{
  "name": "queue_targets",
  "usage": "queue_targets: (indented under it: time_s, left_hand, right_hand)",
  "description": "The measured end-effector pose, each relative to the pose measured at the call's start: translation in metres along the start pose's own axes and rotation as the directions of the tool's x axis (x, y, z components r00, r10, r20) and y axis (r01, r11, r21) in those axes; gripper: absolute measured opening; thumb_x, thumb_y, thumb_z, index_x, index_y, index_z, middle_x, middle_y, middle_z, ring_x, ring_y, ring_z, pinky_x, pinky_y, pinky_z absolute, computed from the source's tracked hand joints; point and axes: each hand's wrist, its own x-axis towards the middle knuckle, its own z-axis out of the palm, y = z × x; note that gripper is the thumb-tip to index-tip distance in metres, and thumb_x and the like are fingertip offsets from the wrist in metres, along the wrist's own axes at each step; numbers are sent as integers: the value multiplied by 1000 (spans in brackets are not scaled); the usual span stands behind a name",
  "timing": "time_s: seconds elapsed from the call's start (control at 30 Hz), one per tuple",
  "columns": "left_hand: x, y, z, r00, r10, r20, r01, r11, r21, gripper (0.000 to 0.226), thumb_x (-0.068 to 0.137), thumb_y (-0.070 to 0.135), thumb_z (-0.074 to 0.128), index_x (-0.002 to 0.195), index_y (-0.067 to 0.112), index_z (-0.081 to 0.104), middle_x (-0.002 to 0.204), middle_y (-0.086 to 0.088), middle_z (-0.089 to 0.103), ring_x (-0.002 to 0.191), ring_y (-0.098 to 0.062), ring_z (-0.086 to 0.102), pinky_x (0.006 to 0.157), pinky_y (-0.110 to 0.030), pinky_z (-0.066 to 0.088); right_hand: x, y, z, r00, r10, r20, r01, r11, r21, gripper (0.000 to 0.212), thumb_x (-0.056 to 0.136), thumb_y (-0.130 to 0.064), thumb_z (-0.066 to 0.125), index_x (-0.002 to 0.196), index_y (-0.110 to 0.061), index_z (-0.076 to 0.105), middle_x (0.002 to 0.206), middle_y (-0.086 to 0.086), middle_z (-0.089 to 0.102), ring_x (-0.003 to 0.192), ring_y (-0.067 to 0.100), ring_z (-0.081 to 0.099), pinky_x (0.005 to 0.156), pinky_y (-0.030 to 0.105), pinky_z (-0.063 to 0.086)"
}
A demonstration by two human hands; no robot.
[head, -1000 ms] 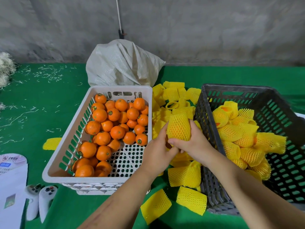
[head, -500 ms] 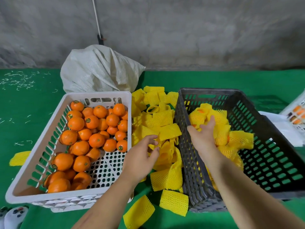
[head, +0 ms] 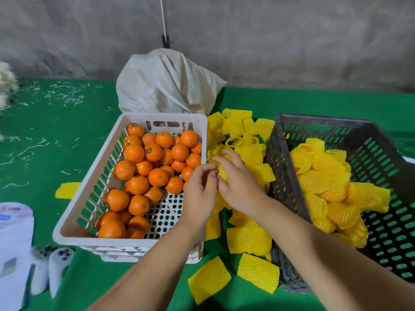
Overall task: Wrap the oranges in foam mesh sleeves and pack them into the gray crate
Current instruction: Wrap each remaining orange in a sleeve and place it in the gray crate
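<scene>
Loose oranges (head: 155,176) fill the white crate (head: 94,198) on the left. The gray crate (head: 381,153) on the right holds several oranges wrapped in yellow foam sleeves (head: 323,182). Between the crates lies a pile of empty yellow foam sleeves (head: 249,153). Both hands meet over this pile. My left hand (head: 199,194) has its fingers curled and pinches the edge of one foam sleeve (head: 222,175). My right hand (head: 239,182) rests on the same sleeve with fingers stretched forward; its thumb is hidden. Neither hand holds an orange.
A white woven sack (head: 166,84) stands behind the white crate against the concrete wall. More flat sleeves (head: 208,279) lie on the green mat near me, one (head: 67,189) left of the white crate. Two white controllers (head: 51,268) and a white box (head: 13,248) sit at bottom left.
My right hand let a wrapped orange go in the gray crate and came back left to the sleeve pile. My left hand reached into the pile and took hold of a sleeve.
</scene>
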Motion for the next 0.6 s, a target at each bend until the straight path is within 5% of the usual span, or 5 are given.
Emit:
queue_targets:
  time_s: [0.13, 0.23, 0.47, 0.6]
  left_hand:
    - [38, -18, -50, 999, 25, -22, -17, 956, 292, 20, 103, 8, 58, 122, 12, 62, 118, -3, 63, 112, -22, 61, 95, -44, 53]
    - [66, -38, -91, 999, -23, 26, 6, 842, 539, 41, 99, 11, 61, 139, 11, 54, 132, -8, 55, 126, -26, 51, 105, -46, 48]
    - [152, -77, -154, 954, -285, 93, -10, 278, 960, 73, 94, 41, 61, 160, 41, 30, 172, -3, 20, 144, -43, 29, 120, -52, 27]
    - [191, -91, -162, 984, -118, 134, -132, 20, 991, 67, 93, 61, 51, 156, 39, 40, 174, -1, 19, 149, -44, 25, 123, -60, -11]
  right_hand:
    - [36, -27, 40, 983, -109, 150, 108, 994, 19, 62, 96, -10, 56, 155, -16, 36, 161, 2, 29, 147, 25, 34, 116, 45, 38]
    - [67, -36, 62, 953, -128, 274, 158, 983, -89, 63, 100, -23, 53, 159, -18, 28, 163, 3, 26, 147, 30, 31, 116, 49, 36]
    - [162, -37, 91, 915, 21, 403, 98, 957, -273, 69, 101, -34, 51, 161, -24, 18, 169, 6, 11, 149, 39, 25, 112, 57, 38]
    - [212, -17, 116, 941, 109, 320, -10, 955, -295, 77, 96, -55, 50, 160, -36, 12, 171, 6, -3, 153, 40, 10, 119, 59, 26]
